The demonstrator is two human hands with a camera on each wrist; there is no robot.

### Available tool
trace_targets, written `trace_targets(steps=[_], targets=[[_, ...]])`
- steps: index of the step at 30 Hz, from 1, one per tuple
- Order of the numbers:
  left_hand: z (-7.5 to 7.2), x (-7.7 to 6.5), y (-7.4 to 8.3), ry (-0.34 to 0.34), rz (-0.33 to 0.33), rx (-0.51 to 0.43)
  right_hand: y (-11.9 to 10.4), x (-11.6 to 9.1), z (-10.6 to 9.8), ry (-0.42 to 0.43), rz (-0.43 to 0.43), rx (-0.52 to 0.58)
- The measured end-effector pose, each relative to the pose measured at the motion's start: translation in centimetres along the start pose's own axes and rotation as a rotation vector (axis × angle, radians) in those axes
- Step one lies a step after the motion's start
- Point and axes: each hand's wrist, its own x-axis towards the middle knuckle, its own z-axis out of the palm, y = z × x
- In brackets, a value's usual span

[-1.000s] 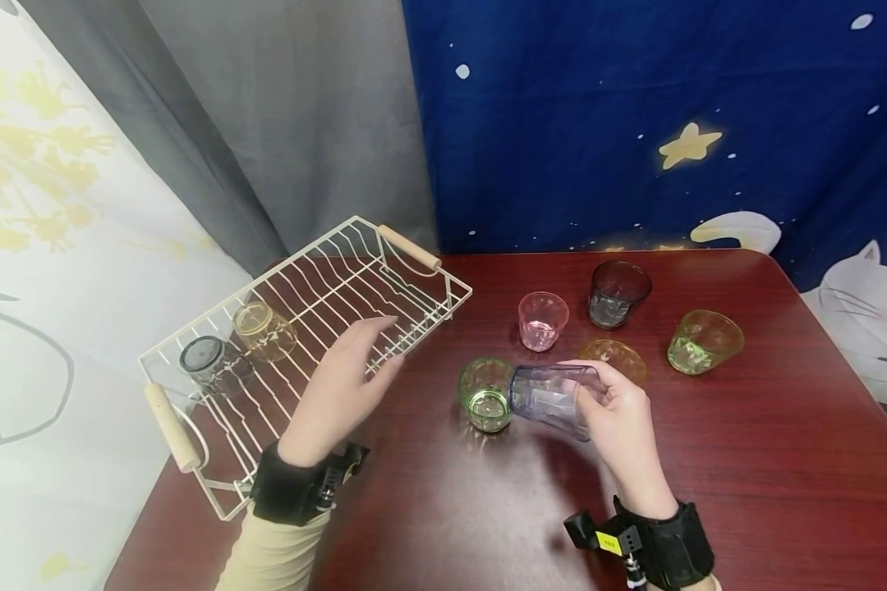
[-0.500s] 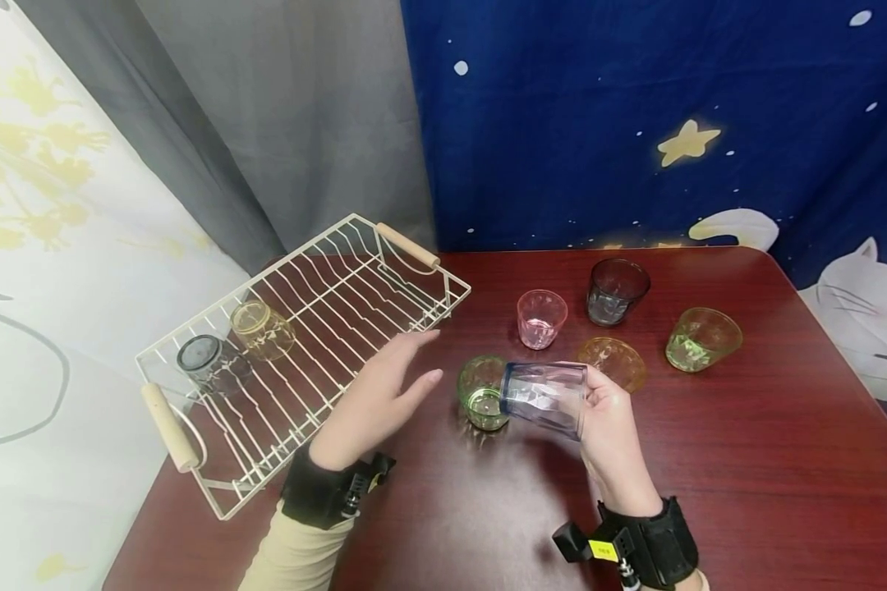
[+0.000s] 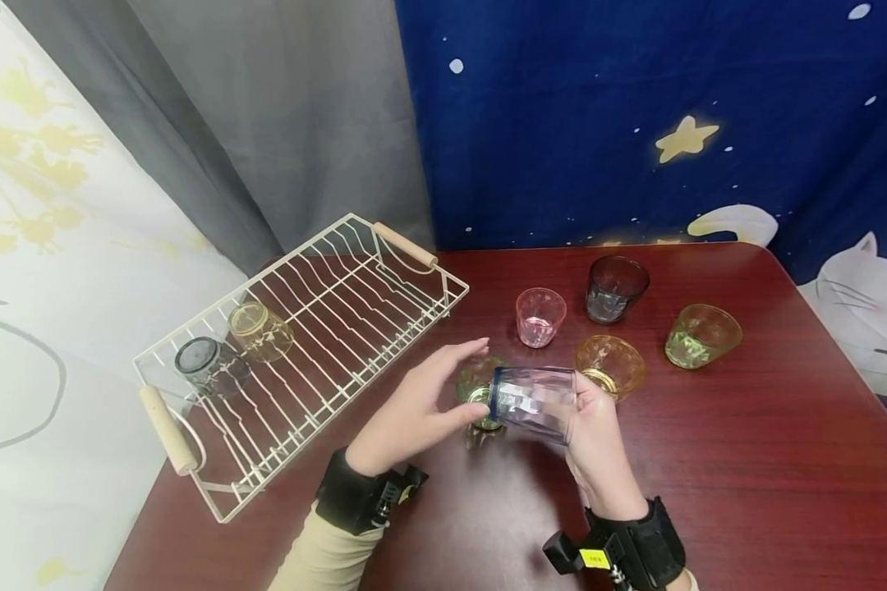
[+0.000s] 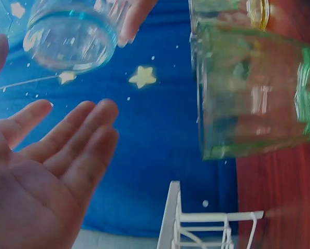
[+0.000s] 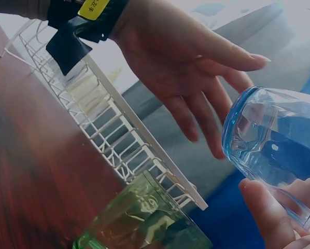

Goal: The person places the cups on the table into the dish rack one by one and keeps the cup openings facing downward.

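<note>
My right hand (image 3: 597, 435) holds a clear blue glass tumbler (image 3: 534, 402) sideways above the table, its darker blue end pointing left. Fingers and thumb grip the other end, as the right wrist view shows of the tumbler (image 5: 274, 135). My left hand (image 3: 421, 402) reaches toward the blue end with fingers spread and thumb apart. In the left wrist view, the palm of that left hand (image 4: 51, 171) faces the tumbler (image 4: 72, 41) across a gap. Behind and below the fingertips stands a green glass (image 3: 476, 379), partly covered by hand and tumbler.
A cream wire dish rack (image 3: 340, 308) with wooden handles stands left, bearing a grey glass (image 3: 210, 365) and a yellow glass (image 3: 262, 332). Beyond my hands stand a pink glass (image 3: 540, 316), a dark glass (image 3: 616, 287), an amber bowl-shaped glass (image 3: 609, 361) and another green glass (image 3: 700, 335).
My left hand has moved right, from over the rack to beside the tumbler's blue end. My right hand has shifted slightly left with the tumbler, still sideways.
</note>
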Motion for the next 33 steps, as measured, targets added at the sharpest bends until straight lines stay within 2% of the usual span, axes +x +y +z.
trace_targets(steps=[3, 9, 16, 25, 33], targets=[[0.6, 0.1, 0.1, -0.025, 0.029, -0.006, 0.2, 0.0, 0.0, -0.019, -0.005, -0.001], [1.4, 0.2, 0.5, -0.025, 0.065, 0.070, 0.5, -0.2, 0.1, -0.033, 0.017, -0.021], [2.0, 0.0, 0.7, -0.022, 0.036, 0.053, 0.7, -0.2, 0.1, -0.054, -0.017, -0.006], [2.2, -0.2, 0.5, 0.030, 0.004, -0.130, 0.5, -0.5, 0.2, -0.047, 0.012, -0.050], [2.0, -0.2, 0.5, 0.033, -0.042, -0.332, 0.4, -0.5, 0.4, -0.054, 0.038, -0.066]])
